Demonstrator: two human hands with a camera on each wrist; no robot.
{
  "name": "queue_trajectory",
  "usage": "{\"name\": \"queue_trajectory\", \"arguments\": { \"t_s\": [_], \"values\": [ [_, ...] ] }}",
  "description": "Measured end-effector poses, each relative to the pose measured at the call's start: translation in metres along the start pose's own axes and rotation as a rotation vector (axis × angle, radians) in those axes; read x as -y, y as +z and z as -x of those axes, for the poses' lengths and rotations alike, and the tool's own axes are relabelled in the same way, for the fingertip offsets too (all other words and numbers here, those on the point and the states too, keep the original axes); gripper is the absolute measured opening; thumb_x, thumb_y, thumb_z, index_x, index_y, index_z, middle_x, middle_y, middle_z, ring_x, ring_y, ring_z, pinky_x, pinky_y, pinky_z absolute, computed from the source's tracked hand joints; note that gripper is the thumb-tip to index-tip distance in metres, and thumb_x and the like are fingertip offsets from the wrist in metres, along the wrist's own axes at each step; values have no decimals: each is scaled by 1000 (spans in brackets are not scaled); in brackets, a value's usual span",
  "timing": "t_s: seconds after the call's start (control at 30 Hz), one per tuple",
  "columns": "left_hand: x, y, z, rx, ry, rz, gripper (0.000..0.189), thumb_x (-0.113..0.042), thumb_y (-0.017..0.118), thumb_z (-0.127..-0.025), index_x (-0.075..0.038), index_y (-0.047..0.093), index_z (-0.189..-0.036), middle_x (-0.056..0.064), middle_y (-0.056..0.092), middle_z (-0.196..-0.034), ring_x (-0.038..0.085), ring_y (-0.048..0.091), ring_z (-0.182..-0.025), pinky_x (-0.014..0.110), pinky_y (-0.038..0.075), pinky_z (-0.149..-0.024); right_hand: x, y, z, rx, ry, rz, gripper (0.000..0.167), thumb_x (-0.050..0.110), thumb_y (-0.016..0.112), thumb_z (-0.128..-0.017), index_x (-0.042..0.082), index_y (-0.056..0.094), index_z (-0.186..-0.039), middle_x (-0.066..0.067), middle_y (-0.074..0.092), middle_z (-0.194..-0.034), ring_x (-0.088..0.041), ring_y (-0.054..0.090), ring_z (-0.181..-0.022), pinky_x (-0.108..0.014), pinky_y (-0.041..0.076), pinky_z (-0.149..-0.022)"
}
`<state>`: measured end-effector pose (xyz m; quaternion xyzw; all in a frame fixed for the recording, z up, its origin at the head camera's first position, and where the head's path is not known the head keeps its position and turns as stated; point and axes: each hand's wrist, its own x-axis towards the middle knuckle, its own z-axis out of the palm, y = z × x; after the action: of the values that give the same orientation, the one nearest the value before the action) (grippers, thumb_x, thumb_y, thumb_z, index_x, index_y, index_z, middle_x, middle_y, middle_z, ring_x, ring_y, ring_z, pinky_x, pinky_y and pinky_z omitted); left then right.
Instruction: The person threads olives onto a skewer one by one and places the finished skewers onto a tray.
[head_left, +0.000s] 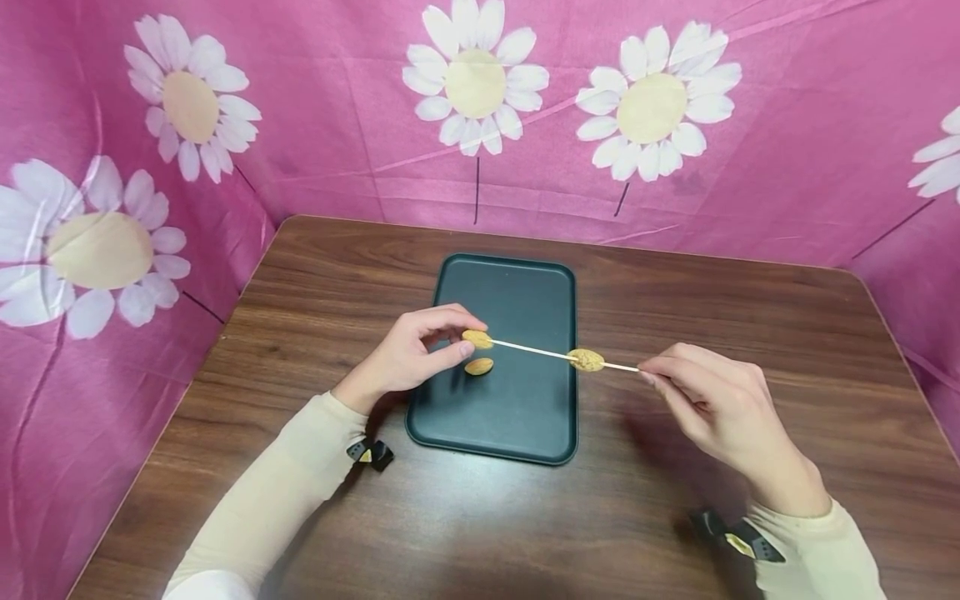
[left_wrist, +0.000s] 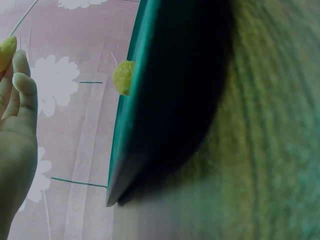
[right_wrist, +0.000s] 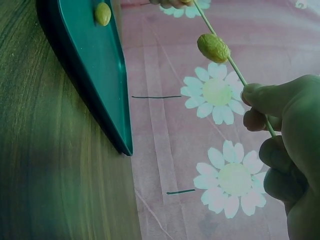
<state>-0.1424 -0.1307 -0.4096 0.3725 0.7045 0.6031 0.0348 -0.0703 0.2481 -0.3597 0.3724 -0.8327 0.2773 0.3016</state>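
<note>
A thin pale skewer (head_left: 528,348) runs level above the table between the two hands. My right hand (head_left: 723,404) pinches it near its right end with thumb and fingers. One wrinkled yellow oval piece (head_left: 587,360), like a dried fruit, is threaded on it closer to the right hand. At the other end, my left hand (head_left: 416,346) pinches a second such piece (head_left: 477,339), which meets the skewer's tip; how deep the tip goes is hidden. Below it, a third yellow piece (right_wrist: 102,14) lies on the dark green tray (head_left: 517,417).
The brown wooden table (head_left: 712,308) carries the tray near its middle. A pink cloth (head_left: 330,125) with white daisies hangs behind and beside the table. Dark wrist devices sit on both sleeves.
</note>
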Motion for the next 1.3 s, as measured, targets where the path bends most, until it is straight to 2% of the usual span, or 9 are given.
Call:
{"name": "queue_trajectory", "arguments": {
  "t_s": [0.23,0.3,0.47,0.63,0.8,0.97,1.17,1.3],
  "values": [
    [1,1,1,-19,-9,39,25,11,67,-98,11,71,-123,22,72,-111,12,67,-94,25,58,-83,-1,1,1,-35,-6,-11,43,35,58,-113,4,79,-91,-1,72,-79,-1,50,-66,-19,39,-55],
    [1,2,1,-26,-16,53,25,11,66,-99,13,70,-124,23,71,-112,16,69,-94,27,61,-82,-1,1,2,-40,-4,-15,44,35,58,-113,3,79,-91,-2,72,-79,-2,51,-67,-19,40,-55],
    [2,1,4,-38,-37,65,26,13,64,-99,15,68,-125,24,70,-114,30,71,-94,40,65,-79,-1,1,3,-40,1,-22,45,36,58,-113,3,79,-91,-3,72,-79,-2,52,-68,-19,40,-56],
    [3,1,4,-38,-36,79,26,12,64,-100,14,68,-126,24,69,-115,25,72,-94,46,66,-80,0,2,3,-32,8,-35,44,36,57,-113,3,79,-92,-3,72,-80,0,51,-68,-17,39,-56],
    [2,1,4,-36,-27,91,27,11,65,-100,13,68,-126,25,69,-115,25,72,-95,37,65,-82,0,1,3,-26,13,-42,43,34,58,-113,2,78,-92,-3,71,-80,1,49,-66,-14,37,-55],
    [1,2,3,-28,-1,74,26,12,67,-98,14,68,-124,24,70,-112,13,68,-96,25,61,-84,1,2,2,-25,2,-33,43,34,57,-113,2,78,-92,-2,71,-79,1,47,-65,-14,35,-54],
    [1,5,0,-34,52,55,26,11,69,-97,13,70,-122,24,72,-112,13,65,-95,25,58,-86,2,3,0,-23,3,-10,42,33,57,-113,3,78,-92,-1,70,-79,0,46,-64,-17,36,-53],
    [2,6,0,-28,50,58,28,14,69,-95,10,72,-122,22,72,-110,13,65,-95,26,57,-85,4,3,-1,-31,-5,-1,43,33,57,-113,4,78,-91,-1,70,-79,-1,46,-63,-19,35,-52]
  ]
}}
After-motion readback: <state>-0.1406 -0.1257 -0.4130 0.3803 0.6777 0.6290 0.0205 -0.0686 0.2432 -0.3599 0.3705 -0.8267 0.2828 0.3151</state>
